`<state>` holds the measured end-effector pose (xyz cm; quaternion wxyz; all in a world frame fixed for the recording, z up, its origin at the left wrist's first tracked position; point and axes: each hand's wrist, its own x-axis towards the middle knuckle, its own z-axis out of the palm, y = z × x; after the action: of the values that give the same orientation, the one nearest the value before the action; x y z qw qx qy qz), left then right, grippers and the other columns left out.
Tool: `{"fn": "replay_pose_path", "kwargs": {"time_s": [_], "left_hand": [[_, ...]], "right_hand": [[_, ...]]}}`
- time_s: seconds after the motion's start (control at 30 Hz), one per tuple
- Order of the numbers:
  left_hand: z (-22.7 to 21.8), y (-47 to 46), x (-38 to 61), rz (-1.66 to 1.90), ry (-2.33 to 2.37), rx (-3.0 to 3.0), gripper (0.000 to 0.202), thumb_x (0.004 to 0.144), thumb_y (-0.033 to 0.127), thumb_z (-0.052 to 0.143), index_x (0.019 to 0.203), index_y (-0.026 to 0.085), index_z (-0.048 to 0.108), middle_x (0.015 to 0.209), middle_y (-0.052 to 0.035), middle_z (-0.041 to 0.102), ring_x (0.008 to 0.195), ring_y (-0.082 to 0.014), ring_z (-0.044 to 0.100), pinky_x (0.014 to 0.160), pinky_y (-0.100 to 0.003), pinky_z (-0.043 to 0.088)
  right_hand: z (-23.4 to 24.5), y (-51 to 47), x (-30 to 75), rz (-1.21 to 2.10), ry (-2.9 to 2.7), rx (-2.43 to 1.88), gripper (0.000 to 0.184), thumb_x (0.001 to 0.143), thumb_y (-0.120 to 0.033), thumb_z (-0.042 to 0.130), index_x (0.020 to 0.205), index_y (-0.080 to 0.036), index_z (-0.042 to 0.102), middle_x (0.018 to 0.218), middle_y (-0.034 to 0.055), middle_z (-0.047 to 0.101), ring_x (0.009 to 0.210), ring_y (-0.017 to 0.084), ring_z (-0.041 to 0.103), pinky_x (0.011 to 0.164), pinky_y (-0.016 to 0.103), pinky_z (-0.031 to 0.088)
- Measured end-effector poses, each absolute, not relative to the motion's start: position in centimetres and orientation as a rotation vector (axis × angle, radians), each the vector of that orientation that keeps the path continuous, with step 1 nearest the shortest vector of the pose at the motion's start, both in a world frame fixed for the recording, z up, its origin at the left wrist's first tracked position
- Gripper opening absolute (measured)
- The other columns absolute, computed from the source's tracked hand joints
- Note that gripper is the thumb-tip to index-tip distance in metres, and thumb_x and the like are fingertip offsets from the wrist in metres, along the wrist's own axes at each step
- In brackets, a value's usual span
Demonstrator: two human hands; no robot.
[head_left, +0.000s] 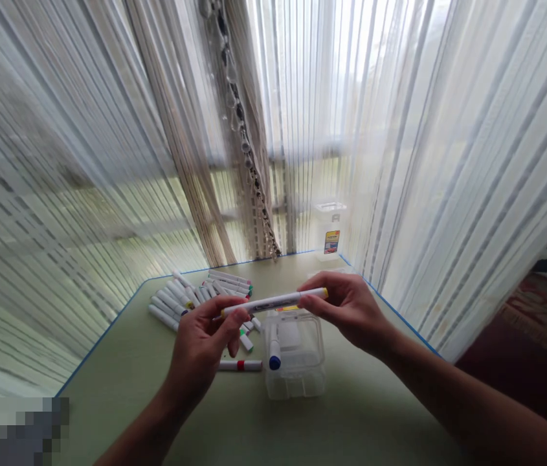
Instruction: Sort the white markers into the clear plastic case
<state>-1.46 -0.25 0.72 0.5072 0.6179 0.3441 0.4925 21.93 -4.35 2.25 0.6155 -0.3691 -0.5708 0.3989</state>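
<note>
Between my two hands a white marker with yellow ends (273, 303) lies nearly level, its right end a little higher. My left hand (208, 330) pinches the left end, and my right hand (346, 307) pinches the right end. Below the marker stands a clear plastic box (302, 349) on the table. A white marker with a blue end (274, 353) is at the left part of this box. Left of the box lies a marker with a red band (241, 366), partly behind my left hand. Small white pieces with a green one (246, 340) lie near my left fingers.
A pile of several white markers (169, 304) lies at the back left of the green table (122, 375). At the back right corner stands a translucent container with a label (330, 230). String curtains (297, 129) hang around the table's far edges.
</note>
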Motion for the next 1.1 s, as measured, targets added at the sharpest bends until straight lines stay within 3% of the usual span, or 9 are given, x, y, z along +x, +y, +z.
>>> {"fn": "replay_pose_path", "kwargs": {"time_s": [0.3,0.57,0.8,1.1], "left_hand": [[2.1,-0.9,-1.6,1.207,0.766,1.476,0.024,0.082,0.031,0.078,0.095,0.011,0.075,0.056,0.0018,0.064,0.042,-0.0053,0.05,0.04,-0.014,0.04],[2.1,-1.0,-1.5,1.211,0.741,1.414,0.027,0.078,0.027,0.081,0.096,0.009,0.076,0.053,0.002,0.063,0.041,-0.0057,0.05,0.039,-0.014,0.042],[2.2,-1.0,-1.5,1.224,0.754,1.409,0.026,0.077,0.029,0.081,0.093,0.009,0.075,0.056,0.0,0.066,0.041,-0.0056,0.051,0.039,-0.015,0.043],[2.3,-1.0,-1.6,1.213,0.772,1.41,0.027,0.077,0.031,0.081,0.093,0.01,0.076,0.056,0.0003,0.064,0.041,-0.0062,0.05,0.039,-0.015,0.043]], "right_hand": [[1.8,-4.4,22.1,0.949,-1.295,-0.928,0.019,0.076,-0.03,0.084,0.083,-0.014,0.078,0.053,-0.0031,0.055,0.044,0.005,0.036,0.039,0.019,0.026],[1.0,-4.2,22.4,1.016,-1.208,-0.989,0.029,0.073,-0.037,0.088,0.09,-0.015,0.079,0.056,-0.0005,0.057,0.046,0.006,0.037,0.04,0.019,0.022],[0.9,-4.2,22.5,1.039,-1.189,-0.901,0.024,0.079,-0.035,0.083,0.095,-0.018,0.079,0.05,-0.0053,0.049,0.042,0.005,0.033,0.039,0.019,0.021],[1.1,-4.3,22.5,1.001,-1.218,-0.921,0.023,0.076,-0.033,0.085,0.088,-0.015,0.077,0.052,-0.0029,0.054,0.042,0.005,0.032,0.037,0.02,0.02]]}}
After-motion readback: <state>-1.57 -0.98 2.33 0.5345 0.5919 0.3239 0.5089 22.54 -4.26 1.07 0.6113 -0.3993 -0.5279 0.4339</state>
